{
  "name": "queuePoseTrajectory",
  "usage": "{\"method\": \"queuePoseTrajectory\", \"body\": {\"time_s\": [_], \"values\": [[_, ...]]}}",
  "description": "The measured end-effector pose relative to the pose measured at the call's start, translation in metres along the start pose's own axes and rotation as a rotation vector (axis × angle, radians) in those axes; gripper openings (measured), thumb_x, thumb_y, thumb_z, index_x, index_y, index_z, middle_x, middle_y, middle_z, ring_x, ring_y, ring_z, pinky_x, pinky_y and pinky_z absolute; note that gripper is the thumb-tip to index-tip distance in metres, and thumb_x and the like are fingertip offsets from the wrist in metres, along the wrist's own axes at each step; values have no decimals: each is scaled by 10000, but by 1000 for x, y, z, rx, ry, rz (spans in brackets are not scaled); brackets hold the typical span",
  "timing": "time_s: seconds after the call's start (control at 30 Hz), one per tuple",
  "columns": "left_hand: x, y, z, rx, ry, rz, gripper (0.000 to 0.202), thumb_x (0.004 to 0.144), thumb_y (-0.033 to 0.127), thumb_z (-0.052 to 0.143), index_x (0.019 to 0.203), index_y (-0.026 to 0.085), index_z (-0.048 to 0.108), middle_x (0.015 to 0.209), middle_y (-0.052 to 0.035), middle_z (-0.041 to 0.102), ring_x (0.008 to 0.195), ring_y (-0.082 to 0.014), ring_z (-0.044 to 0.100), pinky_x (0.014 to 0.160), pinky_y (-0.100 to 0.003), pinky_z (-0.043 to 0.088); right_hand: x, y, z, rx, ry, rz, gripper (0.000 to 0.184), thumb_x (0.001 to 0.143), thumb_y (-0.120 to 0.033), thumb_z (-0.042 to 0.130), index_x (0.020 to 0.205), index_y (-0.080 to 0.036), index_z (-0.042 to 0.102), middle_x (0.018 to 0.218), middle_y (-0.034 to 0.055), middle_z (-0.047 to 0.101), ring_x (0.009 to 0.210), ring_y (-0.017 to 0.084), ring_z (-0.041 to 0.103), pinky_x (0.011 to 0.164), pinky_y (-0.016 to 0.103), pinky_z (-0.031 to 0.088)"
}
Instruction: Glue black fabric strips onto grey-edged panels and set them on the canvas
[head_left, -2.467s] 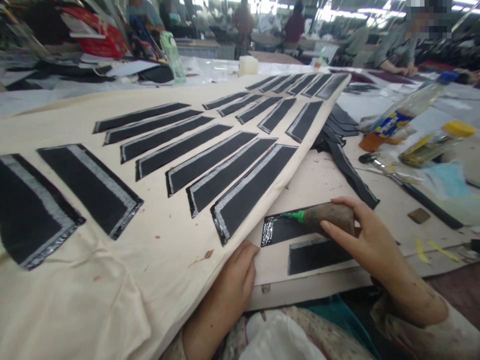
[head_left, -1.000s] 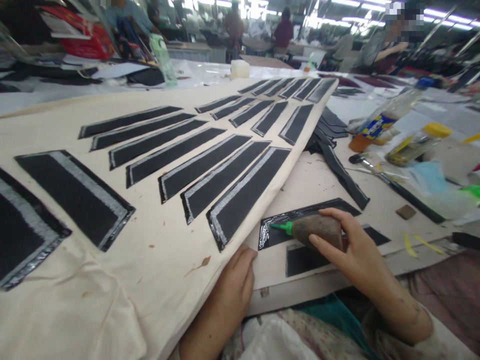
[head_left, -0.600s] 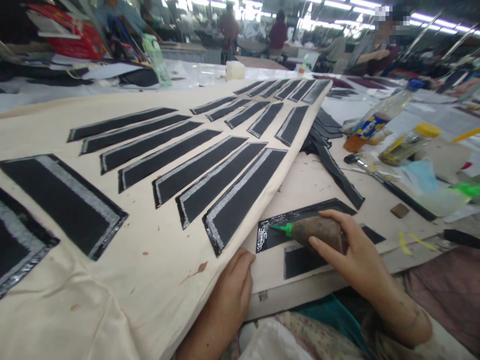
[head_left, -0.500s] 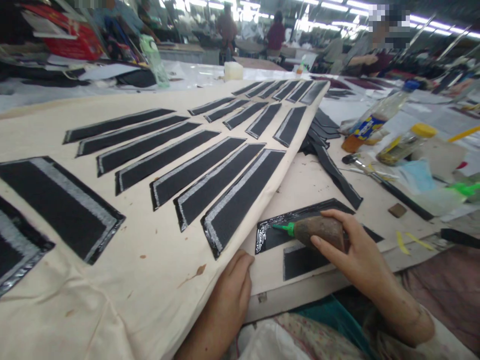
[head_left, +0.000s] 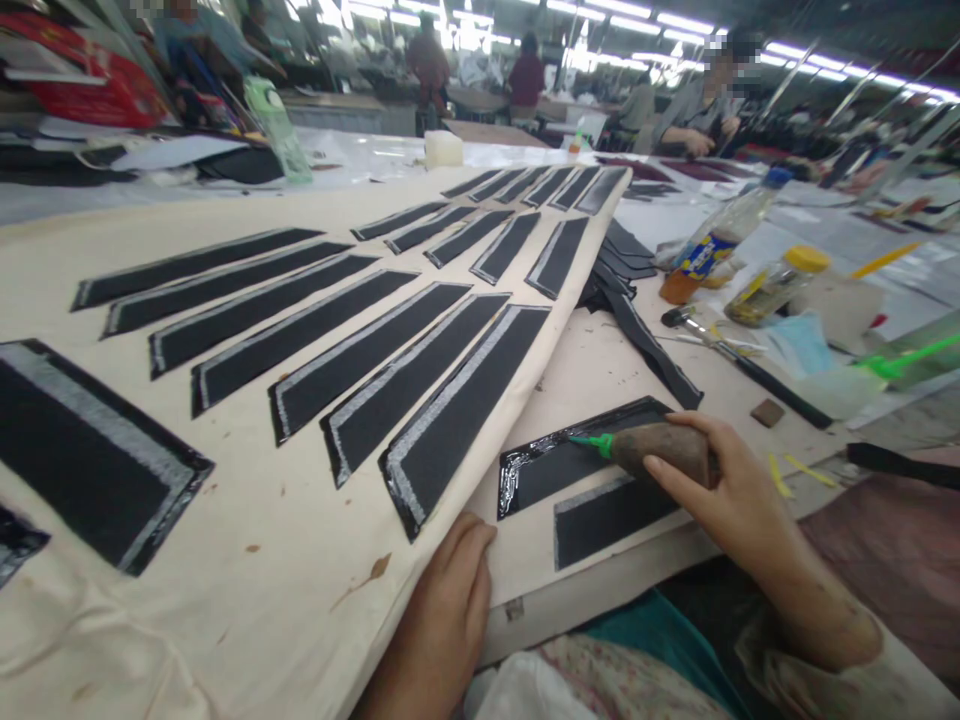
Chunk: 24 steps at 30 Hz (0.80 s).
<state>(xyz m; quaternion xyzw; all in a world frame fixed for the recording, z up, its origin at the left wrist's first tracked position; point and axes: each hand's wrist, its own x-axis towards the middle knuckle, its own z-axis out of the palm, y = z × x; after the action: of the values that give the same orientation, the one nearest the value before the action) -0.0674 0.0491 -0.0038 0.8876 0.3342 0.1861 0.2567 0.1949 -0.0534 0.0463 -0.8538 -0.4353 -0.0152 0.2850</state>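
Observation:
My right hand [head_left: 739, 490] is wrapped round a brown, stained glue bottle [head_left: 664, 452] with a green nozzle. The nozzle tip rests at the upper edge of a dark, slanted fabric piece [head_left: 551, 478], where wet, shiny glue runs along the top and left borders. Below it lies a second dark piece [head_left: 600, 525] with a grey strip along its edge, partly under my hand. My left hand [head_left: 457, 590], fingers curled together, rests against the edge of the cream cloth-covered board [head_left: 300, 560]; whatever its fingers hold is hidden.
Rows of dark strips [head_left: 450, 410] cover the cream board. To the right are a drink bottle [head_left: 701, 255], a yellow-lidded jar [head_left: 776, 290], a brush [head_left: 750, 370] and a small brown block [head_left: 767, 413]. Dark strips [head_left: 645, 340] are heaped behind. Other people work in the background.
The glue bottle's nozzle has moved from the left end of the dark piece to the right along its upper border. My left hand stays at the board edge. The view has shifted slightly.

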Motion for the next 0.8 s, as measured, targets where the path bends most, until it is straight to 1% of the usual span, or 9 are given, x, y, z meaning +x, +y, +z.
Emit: {"method": "queuePoseTrajectory", "body": {"time_s": [0.1, 0.17, 0.4, 0.5, 0.6, 0.8], "values": [[0, -1, 0, -3, 16, 24, 256, 815, 166, 423, 997, 238, 588, 1033, -40, 614, 978, -206, 572, 882, -342, 469, 0, -8, 4, 19, -17, -18, 461, 734, -480, 589, 1110, -226, 508, 998, 70, 578, 848, 226, 577, 726, 346, 471], [0, -1, 0, -9, 23, 29, 256, 815, 166, 423, 996, 238, 589, 1029, -41, 617, 972, -204, 575, 876, -338, 473, 2, -7, 4, 19, -11, -16, 467, 734, -483, 588, 1115, -225, 505, 1003, 74, 578, 855, 231, 577, 732, 354, 471], [0, -1, 0, -10, 24, 29, 256, 817, 171, 426, 997, 240, 594, 1035, -43, 617, 973, -204, 578, 874, -338, 475, 15, 20, -5, -46, 92, 10, 472, 708, -505, 591, 1070, -207, 532, 994, 80, 577, 912, 260, 563, 800, 401, 450], [0, -2, 1, -11, 30, 41, 257, 817, 175, 426, 998, 241, 596, 1040, -43, 618, 969, -204, 581, 866, -334, 479, 17, 27, -8, -56, 122, 28, 475, 700, -514, 592, 1064, -214, 535, 989, 76, 578, 904, 264, 564, 804, 413, 450], [-1, -3, 1, -6, 25, 42, 257, 819, 180, 428, 1002, 242, 597, 1047, -42, 618, 977, -206, 581, 866, -332, 480, 13, 25, -8, -47, 111, 35, 480, 701, -508, 597, 1071, -207, 531, 1009, 83, 574, 918, 262, 559, 814, 408, 448], [-2, -5, 0, 41, 33, 60, 256, 827, 205, 437, 1027, 258, 588, 1085, -40, 615, 1003, -217, 577, 878, -339, 474, 3, 11, -5, 22, 21, 40, 478, 724, -488, 594, 1104, -210, 508, 1038, 84, 564, 930, 240, 554, 815, 388, 450]]}}
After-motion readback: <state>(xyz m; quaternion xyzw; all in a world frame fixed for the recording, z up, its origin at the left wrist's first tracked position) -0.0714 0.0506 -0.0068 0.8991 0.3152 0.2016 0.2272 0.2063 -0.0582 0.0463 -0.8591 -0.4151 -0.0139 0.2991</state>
